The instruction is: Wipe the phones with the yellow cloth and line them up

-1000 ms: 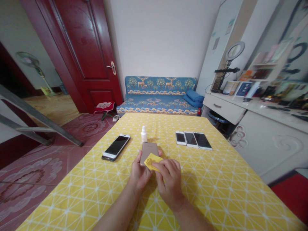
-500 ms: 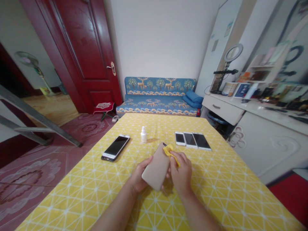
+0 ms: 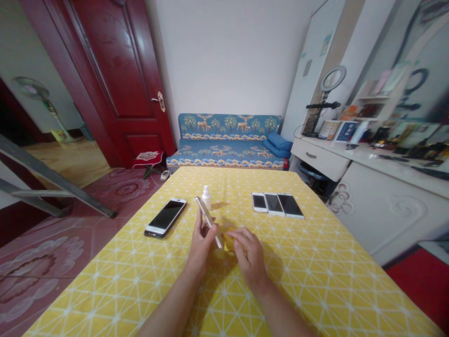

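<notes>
My left hand (image 3: 203, 238) grips a thin phone (image 3: 209, 222) by its sides, its narrow edge turned up toward me. The phone is tilted, with its far end pointing up and left. Close by on the right, my right hand (image 3: 247, 250) pinches a yellow cloth (image 3: 229, 239) near the phone's lower end; whether the cloth touches the phone I cannot tell. Behind the phone stands a small white spray bottle (image 3: 206, 199), partly hidden by it. To the left, a white phone (image 3: 166, 216) lies screen up on top of a dark one.
Several items share the yellow patterned tablecloth (image 3: 315, 281): three white phones side by side, of which the middle phone (image 3: 273, 204) is one. Beyond the table is a blue sofa (image 3: 224, 152). At the right stands a white dresser (image 3: 322, 161), and a metal ladder (image 3: 63, 187) leans in at the left.
The phone has been turned from its flat beige back to edge-on and moved left. My right hand with the cloth has come down and left, off the phone's top corner.
</notes>
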Motion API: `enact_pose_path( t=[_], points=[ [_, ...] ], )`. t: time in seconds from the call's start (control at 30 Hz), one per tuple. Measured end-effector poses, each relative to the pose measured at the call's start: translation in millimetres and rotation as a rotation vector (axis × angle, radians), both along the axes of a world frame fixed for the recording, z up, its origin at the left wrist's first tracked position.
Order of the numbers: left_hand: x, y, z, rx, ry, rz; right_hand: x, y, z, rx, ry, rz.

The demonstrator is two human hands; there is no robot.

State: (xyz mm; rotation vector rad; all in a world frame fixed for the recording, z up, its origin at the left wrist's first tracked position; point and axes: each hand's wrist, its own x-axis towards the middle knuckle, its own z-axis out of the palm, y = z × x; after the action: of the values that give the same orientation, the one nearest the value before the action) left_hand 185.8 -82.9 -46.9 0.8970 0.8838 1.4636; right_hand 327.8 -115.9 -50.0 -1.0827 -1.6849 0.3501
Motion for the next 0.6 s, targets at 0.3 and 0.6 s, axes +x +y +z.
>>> enact_pose_path(
  t=[0.3,0.6],
  points=[
    [7.3,7.2,-13.1,0.105,0.237,-0.028,-8.7,6.6,-9.1,-0.332,0.211,-0.096],
    [13.6,9.5,-26.7,0.062,0.144,-0.153,6.9,17.5,-17.6,-0.47,0.518,-0.122]
  ],
)
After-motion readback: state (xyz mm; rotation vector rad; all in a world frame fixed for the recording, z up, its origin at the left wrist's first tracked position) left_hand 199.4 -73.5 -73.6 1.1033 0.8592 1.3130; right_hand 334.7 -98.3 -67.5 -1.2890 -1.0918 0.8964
